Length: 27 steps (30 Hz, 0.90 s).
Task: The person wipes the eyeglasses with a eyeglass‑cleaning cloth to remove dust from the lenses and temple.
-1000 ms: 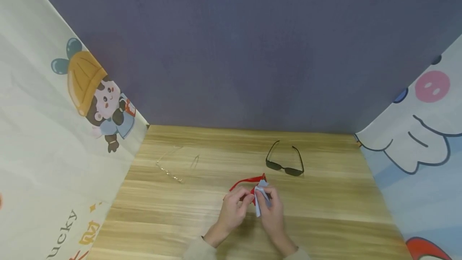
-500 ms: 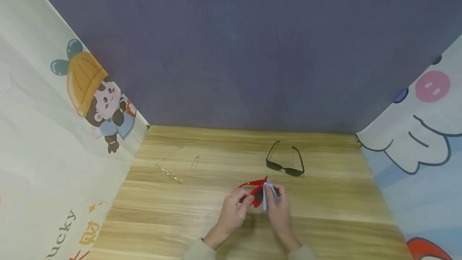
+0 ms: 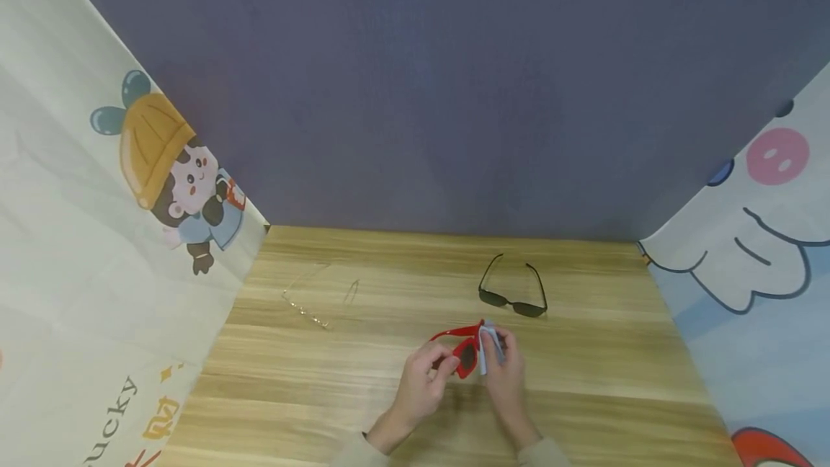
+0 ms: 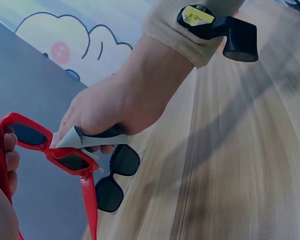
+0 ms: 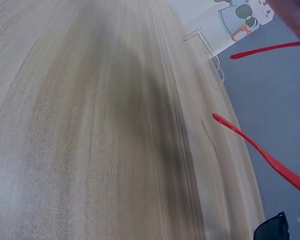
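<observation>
Red-framed sunglasses (image 3: 465, 357) with dark lenses are held up over the table. My left hand (image 3: 418, 384) pinches them at their left end, fingers curled around the frame and arm there. In my right hand (image 3: 506, 380) is a folded light-blue cloth (image 3: 485, 355), pinched over the right-hand part of the frame. The left wrist view shows the cloth (image 4: 72, 140) by the bridge and second lens, partly covering that lens. One red arm (image 5: 270, 157) crosses the right wrist view, where my right hand is mostly out of frame.
Black sunglasses (image 3: 512, 305) lie with arms unfolded on the wooden table (image 3: 583, 380), beyond my right hand. Thin gold wire-framed glasses (image 3: 305, 313) lie at the left. A dark grey panel (image 3: 415, 92) stands behind, with printed cloth walls at both sides.
My right hand and the cloth have moved right along the red sunglasses, uncovering the left lens. The sunglasses have shifted slightly right; my left hand has barely moved.
</observation>
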{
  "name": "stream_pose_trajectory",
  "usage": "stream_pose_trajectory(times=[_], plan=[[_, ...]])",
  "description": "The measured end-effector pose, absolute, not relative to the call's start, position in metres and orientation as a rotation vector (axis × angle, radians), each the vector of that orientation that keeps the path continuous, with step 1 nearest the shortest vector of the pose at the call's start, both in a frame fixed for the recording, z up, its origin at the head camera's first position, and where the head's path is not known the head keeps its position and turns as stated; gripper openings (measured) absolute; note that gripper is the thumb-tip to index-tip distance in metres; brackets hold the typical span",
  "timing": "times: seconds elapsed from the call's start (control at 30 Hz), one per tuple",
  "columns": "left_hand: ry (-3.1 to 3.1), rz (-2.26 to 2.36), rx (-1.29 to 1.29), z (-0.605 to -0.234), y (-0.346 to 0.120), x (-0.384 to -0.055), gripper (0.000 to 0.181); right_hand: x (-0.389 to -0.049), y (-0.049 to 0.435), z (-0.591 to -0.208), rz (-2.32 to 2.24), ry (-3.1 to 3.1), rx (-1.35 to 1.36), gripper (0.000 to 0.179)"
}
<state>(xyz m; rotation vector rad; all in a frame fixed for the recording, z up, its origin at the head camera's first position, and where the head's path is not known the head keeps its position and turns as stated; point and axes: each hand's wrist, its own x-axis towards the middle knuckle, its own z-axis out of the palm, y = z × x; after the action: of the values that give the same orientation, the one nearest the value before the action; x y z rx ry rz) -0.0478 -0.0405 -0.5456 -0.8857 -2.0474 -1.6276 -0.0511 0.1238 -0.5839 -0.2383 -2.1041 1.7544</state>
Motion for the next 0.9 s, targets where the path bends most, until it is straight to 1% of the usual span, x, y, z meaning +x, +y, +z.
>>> stream_pose_trajectory(times=[0.27,0.43,0.53,0.77,0.9], plan=[[-2.021,-1.619,-0.892,-0.543,-0.042,-0.045,0.013,-0.057,0.133,-0.595,1.742,-2.227,-0.33,0.028],[-2.027,-1.622,-0.884,-0.544,-0.042,-0.045,0.012,-0.056,0.133,-0.593,1.782,-2.238,-0.358,0.03],[-2.044,-1.655,-0.863,-0.544,-0.042,-0.044,0.011,-0.053,0.131,-0.588,1.785,-2.225,-0.325,0.028],[-2.062,-1.723,-0.837,-0.544,-0.041,-0.043,0.011,-0.05,0.125,-0.577,1.725,-2.166,-0.206,0.017],[-2.071,-1.749,-0.827,-0.543,-0.04,-0.042,0.011,-0.05,0.124,-0.575,1.693,-2.167,-0.217,0.015]])
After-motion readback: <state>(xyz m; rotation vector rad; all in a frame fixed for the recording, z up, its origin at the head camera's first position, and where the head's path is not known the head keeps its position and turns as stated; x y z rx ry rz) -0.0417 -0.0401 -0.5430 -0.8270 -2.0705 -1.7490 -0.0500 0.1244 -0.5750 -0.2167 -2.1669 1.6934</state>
